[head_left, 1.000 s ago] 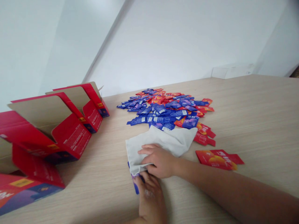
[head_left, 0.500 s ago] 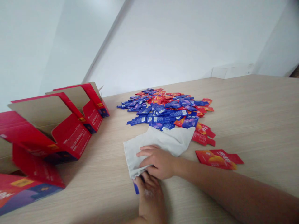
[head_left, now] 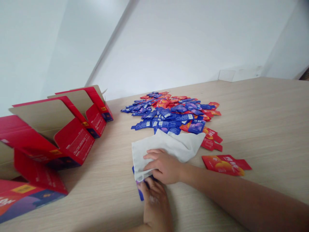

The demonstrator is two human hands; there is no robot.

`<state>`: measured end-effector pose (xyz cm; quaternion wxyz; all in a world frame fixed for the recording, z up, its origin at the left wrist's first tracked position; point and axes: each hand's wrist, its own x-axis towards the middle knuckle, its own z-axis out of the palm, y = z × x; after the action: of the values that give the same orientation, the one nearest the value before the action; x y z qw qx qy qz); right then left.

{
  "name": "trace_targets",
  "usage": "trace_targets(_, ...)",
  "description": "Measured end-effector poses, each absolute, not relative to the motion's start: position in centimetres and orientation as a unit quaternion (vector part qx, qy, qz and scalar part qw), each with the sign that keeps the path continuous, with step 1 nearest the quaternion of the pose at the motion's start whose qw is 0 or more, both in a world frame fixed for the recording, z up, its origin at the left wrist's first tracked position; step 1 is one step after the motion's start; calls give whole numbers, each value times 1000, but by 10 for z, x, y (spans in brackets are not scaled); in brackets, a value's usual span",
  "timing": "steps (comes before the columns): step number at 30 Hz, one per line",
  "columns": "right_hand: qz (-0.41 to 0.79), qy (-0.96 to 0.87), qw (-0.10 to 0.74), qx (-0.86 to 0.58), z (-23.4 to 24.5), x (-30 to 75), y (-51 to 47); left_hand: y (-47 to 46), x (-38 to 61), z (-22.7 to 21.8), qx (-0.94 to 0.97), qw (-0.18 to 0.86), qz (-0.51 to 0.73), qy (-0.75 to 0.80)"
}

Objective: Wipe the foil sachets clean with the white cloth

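A white cloth (head_left: 169, 146) lies bunched over the table in front of me. My right hand (head_left: 165, 166) rests palm down on it, fingers spread. Just below, my left hand (head_left: 155, 201) presses bent fingers onto a blue packet (head_left: 140, 193). Most of that packet is hidden under the cloth and my hand; only its left edge shows. The left fingertips are partly covered too. Behind the cloth spreads a heap of flat blue and red packets (head_left: 166, 114). A single red packet with orange fruit on it (head_left: 223, 165) lies to the right, beside my right forearm.
Several open red cardboard boxes stand along the left side, including a large one (head_left: 73, 143) and one at the near left (head_left: 40, 174), flaps raised. A small clear panel (head_left: 227, 75) leans at the back against a white wall (head_left: 181, 45). The tabletop (head_left: 270, 119) is pale wood.
The cloth and my right hand have shifted slightly right, the cloth's left edge most. More of the blue packet now shows at that edge. My left hand has barely moved.
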<state>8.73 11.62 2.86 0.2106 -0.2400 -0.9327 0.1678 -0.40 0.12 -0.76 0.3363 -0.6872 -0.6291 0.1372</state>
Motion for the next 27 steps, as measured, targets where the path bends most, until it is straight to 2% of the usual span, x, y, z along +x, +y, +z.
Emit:
trace_targets(5,170,-942,211,-197,28,88,116,2,-4,-7,-692,351,142,-614)
trace_targets(16,155,-929,211,-262,27,87,117,2,-4,-7,-673,401,190,-592)
trace_targets(27,164,-944,223,-178,26,88,118,1,0,2,-684,373,143,-610)
